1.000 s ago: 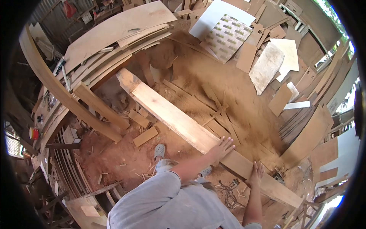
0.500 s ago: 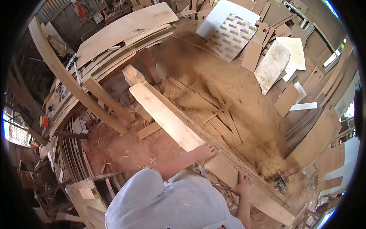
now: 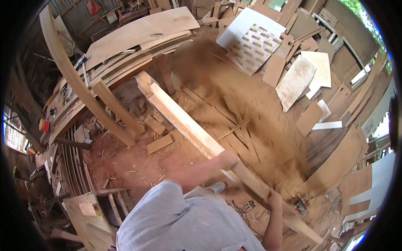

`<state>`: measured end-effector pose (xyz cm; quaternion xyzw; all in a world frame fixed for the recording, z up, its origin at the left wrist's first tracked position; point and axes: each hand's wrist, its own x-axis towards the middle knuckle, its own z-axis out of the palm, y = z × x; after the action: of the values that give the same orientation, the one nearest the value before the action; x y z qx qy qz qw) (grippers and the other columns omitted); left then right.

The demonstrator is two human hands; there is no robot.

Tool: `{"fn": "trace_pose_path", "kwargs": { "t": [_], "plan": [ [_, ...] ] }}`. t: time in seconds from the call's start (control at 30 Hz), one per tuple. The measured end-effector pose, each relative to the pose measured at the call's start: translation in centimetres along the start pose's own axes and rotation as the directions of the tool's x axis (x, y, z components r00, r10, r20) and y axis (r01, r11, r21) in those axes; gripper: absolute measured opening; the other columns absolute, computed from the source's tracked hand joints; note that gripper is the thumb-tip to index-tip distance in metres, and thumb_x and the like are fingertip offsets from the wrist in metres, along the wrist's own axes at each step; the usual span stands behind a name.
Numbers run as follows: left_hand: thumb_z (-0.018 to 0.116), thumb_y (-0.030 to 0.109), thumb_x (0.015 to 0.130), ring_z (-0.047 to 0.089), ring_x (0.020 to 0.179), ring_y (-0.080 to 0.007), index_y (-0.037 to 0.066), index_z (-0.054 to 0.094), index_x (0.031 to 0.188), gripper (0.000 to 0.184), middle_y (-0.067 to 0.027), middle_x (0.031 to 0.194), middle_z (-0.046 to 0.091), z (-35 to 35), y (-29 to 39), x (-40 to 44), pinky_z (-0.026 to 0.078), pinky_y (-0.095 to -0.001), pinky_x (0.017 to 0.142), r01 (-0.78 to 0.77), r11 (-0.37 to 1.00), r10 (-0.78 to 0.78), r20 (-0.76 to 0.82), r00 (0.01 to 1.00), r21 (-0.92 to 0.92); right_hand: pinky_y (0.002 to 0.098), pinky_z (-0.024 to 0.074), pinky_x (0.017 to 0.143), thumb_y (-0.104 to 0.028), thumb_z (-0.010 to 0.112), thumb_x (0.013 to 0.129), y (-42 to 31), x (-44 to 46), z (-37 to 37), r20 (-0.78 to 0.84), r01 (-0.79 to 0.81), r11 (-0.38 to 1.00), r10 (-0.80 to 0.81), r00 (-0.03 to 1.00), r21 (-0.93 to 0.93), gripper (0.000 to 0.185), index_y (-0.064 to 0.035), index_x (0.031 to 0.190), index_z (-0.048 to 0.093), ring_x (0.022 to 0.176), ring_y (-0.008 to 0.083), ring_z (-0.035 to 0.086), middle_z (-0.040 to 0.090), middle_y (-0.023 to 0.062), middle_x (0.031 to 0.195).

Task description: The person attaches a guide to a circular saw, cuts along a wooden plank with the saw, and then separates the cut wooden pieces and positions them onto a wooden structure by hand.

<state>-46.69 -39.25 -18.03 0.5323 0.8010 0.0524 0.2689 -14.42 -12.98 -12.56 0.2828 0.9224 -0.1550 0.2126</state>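
A long pale wooden plank (image 3: pixel 190 125) runs diagonally in front of me, tilted up toward its narrow edge. It lies along a rougher wooden beam (image 3: pixel 144 80), whose far end shows past the plank. My left hand (image 3: pixel 228 159) is closed over the plank near its middle, fingers mostly hidden behind it. Further down toward the lower right, my right hand (image 3: pixel 274 198) grips the same plank, its fingers over the edge.
Sawdust (image 3: pixel 268 129) and thin offcuts cover the ground beyond the beam. Stacked boards (image 3: pixel 142 29) lie on a bench at the back left. A power tool (image 3: pixel 300 206) sits near the lower right. Short wood blocks (image 3: pixel 160 143) and a cable-trailing tool (image 3: pixel 245 206) lie on the floor.
The plank has turned from showing its broad face to a steeper tilt on its edge. Both hands have shifted their hold with it. A shoe now shows below the plank.
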Motion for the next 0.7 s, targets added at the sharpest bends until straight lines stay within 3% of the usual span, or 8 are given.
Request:
{"fn": "trace_pose_path", "kwargs": {
  "t": [0.1,0.17,0.27,0.3,0.43,0.53,0.63,0.7],
  "plan": [
    [0.1,0.032,0.062,0.075,0.109,-0.039,0.008,0.078,0.111,0.059,-0.0183,0.106,0.079,0.6,0.3,-0.9,0.059,-0.0499,0.095,-0.06,0.998,0.059,0.038,0.997,0.025,0.0474,0.0587,0.098,-0.045,0.097,0.059,0.8,0.8,-0.9,0.072,0.037,0.999,-0.036,0.997,-0.009,0.078,-0.0113,0.126,0.076,0.112,0.039,0.074,0.08,0.0193,0.112],
    [0.1,0.032,0.063,0.073,0.115,-0.0385,0.008,0.076,0.116,0.063,-0.0182,0.11,0.078,-1.8,0.9,-2.8,0.057,-0.0496,0.099,-0.078,0.989,0.083,0.039,0.996,-0.127,0.0469,0.0577,0.098,-0.04,0.099,0.057,-0.8,-0.5,-3.3,0.184,0.005,0.999,-0.01,0.983,0.032,0.076,-0.0094,0.123,0.075,0.112,0.0368,0.074,0.079,0.0178,0.113],
    [0.099,0.038,0.066,0.069,0.119,-0.0386,0.008,0.069,0.12,0.069,-0.0174,0.116,0.074,-2.6,0.3,-2.0,0.055,-0.0504,0.102,-0.133,0.969,0.115,-0.097,0.989,-0.206,0.0473,0.0564,0.1,-0.033,0.102,0.057,2.5,1.5,-1.3,0.023,0.053,0.951,-0.063,0.998,0.305,0.077,-0.0087,0.125,0.074,0.115,0.0365,0.072,0.077,0.0162,0.119],
    [0.099,0.041,0.068,0.068,0.119,-0.0388,0.008,0.066,0.121,0.07,-0.0169,0.118,0.072,-2.6,-0.2,-1.2,0.054,-0.0509,0.102,-0.158,0.966,0.125,-0.167,0.978,-0.203,0.0473,0.0548,0.104,-0.031,0.105,0.056,3.7,2.6,-0.1,-0.095,0.113,0.981,-0.098,0.991,0.161,0.082,-0.008,0.127,0.073,0.121,0.0371,0.069,0.074,0.0155,0.128],
    [0.1,0.05,0.068,0.064,0.126,-0.0376,0.007,0.062,0.129,0.083,-0.0152,0.127,0.069,-3.4,-0.4,0.3,0.05,-0.0485,0.108,-0.103,0.982,0.101,-0.021,0.995,-0.155,0.0468,0.0532,0.111,-0.043,0.106,0.058,2.4,3.2,-2.2,-0.083,0.075,0.979,-0.06,0.995,0.191,0.09,-0.0076,0.133,0.071,0.13,0.0366,0.065,0.072,0.0157,0.134],
    [0.1,0.057,0.062,0.062,0.129,-0.0368,0.003,0.058,0.138,0.102,-0.0143,0.132,0.067,-2.9,-0.1,0.8,0.047,-0.0479,0.113,-0.158,0.987,0.158,-0.081,0.984,0.006,0.0461,0.0523,0.114,-0.047,0.106,0.06,2.3,3.5,-1.7,-0.097,0.038,0.99,-0.024,0.995,0.139,0.099,-0.007,0.141,0.066,0.133,0.0362,0.064,0.07,0.0163,0.139],
    [0.102,0.058,0.055,0.058,0.135,-0.0348,0.0,0.053,0.145,0.117,-0.0146,0.136,0.064,-2.2,0.7,1.8,0.043,-0.047,0.118,-0.095,0.972,0.099,-0.01,0.995,0.214,0.0494,0.046,0.12,-0.059,0.106,0.052,2.5,4.5,-1.5,-0.028,-0.004,0.997,0.006,1.0,0.074,0.126,-0.0068,0.155,0.053,0.142,0.0382,0.057,0.061,0.0192,0.151],
    [0.102,0.055,0.054,0.056,0.138,-0.0339,-0.001,0.052,0.145,0.117,-0.0151,0.137,0.063,-1.9,0.5,1.9,0.041,-0.0463,0.12,-0.108,0.977,0.113,-0.017,0.993,0.184,0.0512,0.0403,0.125,-0.059,0.106,0.05,1.2,3.6,-2.6,0.016,0.052,0.997,-0.051,0.999,-0.062,0.137,-0.0075,0.16,0.043,0.147,0.0395,0.05,0.055,0.0208,0.155]
  ]
}}
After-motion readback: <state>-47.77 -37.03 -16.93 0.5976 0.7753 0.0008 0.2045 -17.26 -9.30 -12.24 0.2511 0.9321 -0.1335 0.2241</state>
